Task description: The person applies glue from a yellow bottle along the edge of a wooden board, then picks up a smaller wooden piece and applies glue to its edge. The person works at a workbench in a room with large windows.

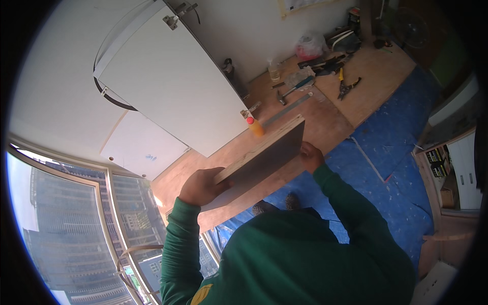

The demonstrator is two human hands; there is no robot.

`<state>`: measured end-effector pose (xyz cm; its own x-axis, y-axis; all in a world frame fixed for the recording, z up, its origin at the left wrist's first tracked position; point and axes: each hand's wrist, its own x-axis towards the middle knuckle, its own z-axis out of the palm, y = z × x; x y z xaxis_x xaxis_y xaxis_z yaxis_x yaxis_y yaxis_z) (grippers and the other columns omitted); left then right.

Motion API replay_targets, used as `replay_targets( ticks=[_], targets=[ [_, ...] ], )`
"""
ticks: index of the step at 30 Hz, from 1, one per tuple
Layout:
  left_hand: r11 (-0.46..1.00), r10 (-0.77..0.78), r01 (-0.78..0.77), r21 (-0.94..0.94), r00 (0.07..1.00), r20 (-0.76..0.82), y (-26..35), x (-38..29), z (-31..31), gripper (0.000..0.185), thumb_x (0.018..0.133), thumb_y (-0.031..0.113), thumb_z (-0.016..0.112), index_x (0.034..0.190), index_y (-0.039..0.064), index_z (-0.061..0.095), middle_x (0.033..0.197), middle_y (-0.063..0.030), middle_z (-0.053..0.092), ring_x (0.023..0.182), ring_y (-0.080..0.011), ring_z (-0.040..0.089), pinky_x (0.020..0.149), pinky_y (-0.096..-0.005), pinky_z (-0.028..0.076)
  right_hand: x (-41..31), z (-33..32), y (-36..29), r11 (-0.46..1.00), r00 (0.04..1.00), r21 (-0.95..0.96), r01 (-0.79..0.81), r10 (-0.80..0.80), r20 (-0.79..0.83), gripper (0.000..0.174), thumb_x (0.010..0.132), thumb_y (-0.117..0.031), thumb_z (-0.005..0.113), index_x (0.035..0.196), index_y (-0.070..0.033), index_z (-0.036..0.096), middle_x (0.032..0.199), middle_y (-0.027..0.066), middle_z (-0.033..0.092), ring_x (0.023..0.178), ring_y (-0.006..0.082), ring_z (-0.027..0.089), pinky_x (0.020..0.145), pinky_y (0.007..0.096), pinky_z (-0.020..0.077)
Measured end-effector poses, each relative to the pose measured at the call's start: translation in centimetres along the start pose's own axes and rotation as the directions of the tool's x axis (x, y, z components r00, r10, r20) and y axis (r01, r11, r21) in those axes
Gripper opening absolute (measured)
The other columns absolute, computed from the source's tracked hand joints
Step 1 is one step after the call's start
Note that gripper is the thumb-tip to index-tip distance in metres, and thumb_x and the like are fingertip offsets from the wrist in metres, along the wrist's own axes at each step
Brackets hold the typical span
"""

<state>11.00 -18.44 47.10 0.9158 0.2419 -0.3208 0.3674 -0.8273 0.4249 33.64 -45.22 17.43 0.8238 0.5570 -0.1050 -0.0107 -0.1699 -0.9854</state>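
Observation:
Between my two hands is a dark-faced board [267,156] with a raw plywood edge turned up, held tilted above the wooden work surface [335,116]. My left hand [204,187] grips its near left end, the thumb lying across the dark face. At the far right end, my right hand [310,156] holds the board's side edge; most of its fingers are hidden. Just beyond the board stands an orange bottle with a red cap [256,127]. A long metal ruler or strip [288,109] lies behind it.
A large white cabinet door with hinges [179,80] leans at the left, before another white panel [143,146]. A claw hammer [293,90], yellow-handled snips [346,85] and a clear bottle [273,70] are on the wooden surface. Blue sheeting [385,152] covers the floor; windows [65,221] line the left.

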Motion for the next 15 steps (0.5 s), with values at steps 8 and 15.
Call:
replay_targets(
  ticks=[8,15],
  targets=[
    [1.0,0.001,-0.001,-0.03,1.0,-0.001,0.4,-0.1,0.1,0.042,0.096,0.043,0.078,0.118,0.007,0.079,0.093,-0.0194,0.078,0.087,-0.039,0.075,0.081,-0.0476,0.059,1.5,-0.5,3.5,0.942,0.992,-0.325,-0.077,0.106,0.074,0.052,0.095,-0.003,0.065,0.146,-0.003,0.063,0.141,0.0238,0.07,0.133,0.0365,0.068,0.11,0.0439,0.0545],
    [1.0,-0.005,0.005,-0.019,1.0,-0.004,0.4,-0.4,0.2,0.04,0.095,0.042,0.079,0.118,0.009,0.079,0.092,-0.0185,0.078,0.087,-0.038,0.075,0.081,-0.0472,0.059,1.0,-0.9,0.6,0.948,0.997,-0.317,-0.003,0.029,0.077,0.049,0.095,-0.006,0.067,0.143,-0.003,0.066,0.135,0.0225,0.074,0.127,0.0352,0.071,0.106,0.0429,0.0563]
  ],
)
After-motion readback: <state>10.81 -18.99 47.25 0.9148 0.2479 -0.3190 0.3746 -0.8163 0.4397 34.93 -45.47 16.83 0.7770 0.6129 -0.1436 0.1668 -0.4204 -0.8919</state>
